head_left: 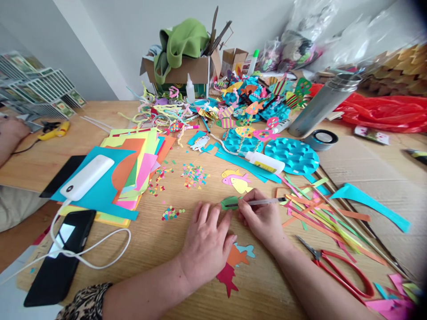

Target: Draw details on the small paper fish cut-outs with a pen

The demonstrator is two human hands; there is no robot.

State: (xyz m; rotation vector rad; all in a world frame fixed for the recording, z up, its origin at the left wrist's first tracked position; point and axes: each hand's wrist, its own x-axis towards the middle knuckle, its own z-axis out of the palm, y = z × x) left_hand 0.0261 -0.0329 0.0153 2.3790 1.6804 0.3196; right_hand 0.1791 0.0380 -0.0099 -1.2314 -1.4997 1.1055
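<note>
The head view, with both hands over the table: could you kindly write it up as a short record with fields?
Right hand: holds a slim grey pen, tip at a green paper piece
Left hand: palm down, fingertips beside or on that piece
Beyond the hands: yellow and pink paper fish
Right side: red-handled scissors, paper strips
Left side: white device on coloured sheets, black phone

The table (150, 253) is smooth, grained wood. The green cut-out (229, 201) and the stacked sheets (125, 171) look like matt paper, the pen (267, 202) like smooth plastic. The flask (323, 104) is dull metal; the red bag (376, 109), crinkled, glossy plastic; the green bundle (183, 40), matt cloth.
</note>
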